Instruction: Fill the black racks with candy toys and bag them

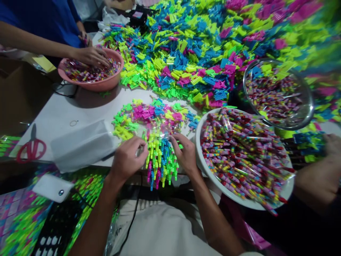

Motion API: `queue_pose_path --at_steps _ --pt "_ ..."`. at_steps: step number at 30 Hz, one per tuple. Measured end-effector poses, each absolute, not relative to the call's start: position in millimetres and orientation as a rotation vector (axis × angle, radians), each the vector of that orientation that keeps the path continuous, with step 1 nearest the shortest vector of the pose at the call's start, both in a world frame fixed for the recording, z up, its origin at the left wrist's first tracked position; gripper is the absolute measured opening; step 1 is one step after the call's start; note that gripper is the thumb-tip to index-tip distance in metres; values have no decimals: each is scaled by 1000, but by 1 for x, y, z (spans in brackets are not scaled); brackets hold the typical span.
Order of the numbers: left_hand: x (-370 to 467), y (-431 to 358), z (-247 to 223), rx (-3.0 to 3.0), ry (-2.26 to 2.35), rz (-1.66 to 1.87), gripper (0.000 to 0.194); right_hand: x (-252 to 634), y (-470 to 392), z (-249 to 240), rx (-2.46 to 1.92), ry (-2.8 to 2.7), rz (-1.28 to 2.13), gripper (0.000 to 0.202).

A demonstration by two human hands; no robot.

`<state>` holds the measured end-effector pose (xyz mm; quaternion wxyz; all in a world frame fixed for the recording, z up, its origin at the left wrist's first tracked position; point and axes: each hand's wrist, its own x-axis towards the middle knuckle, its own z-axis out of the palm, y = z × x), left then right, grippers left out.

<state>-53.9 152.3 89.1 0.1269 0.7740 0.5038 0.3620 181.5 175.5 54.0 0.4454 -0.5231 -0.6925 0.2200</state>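
Note:
At the table's front edge, a bundle of small plastic pieces (161, 156) in yellow, blue, green and pink hangs in rows between my hands. Shiny clear film (162, 128) shows just above the bundle. My left hand (130, 155) is at its left side, fingers curled and thumb pressed in; what they grip is not clear. On the right, my right hand (185, 151) pinches with thumb and forefinger near the bundle's top edge, and the thing in the pinch is too small to make out. Behind both hands lies a low pile of loose coloured pieces (149, 112).
A white tub (199, 142) of wrapped sticks stands at right, with a steel bowl (310, 106) behind. A co-worker's hand (93, 57) is in a pink basin (90, 85); another person's hand (333, 145) is far right. Red scissors (32, 149) and a grey packet (82, 144) lie left.

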Motion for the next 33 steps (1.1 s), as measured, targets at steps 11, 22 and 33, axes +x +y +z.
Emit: queue_pose_path --at_steps 11,22,33 --pt "0 162 120 2464 1493 661 18 184 168 44 -1303 -1482 722 10" --pt "8 176 111 2444 1459 645 22 210 174 -6 -1081 -1735 1091 16" --pt "13 175 125 2353 1539 441 33 211 179 -18 -1152 -1761 1017 19"
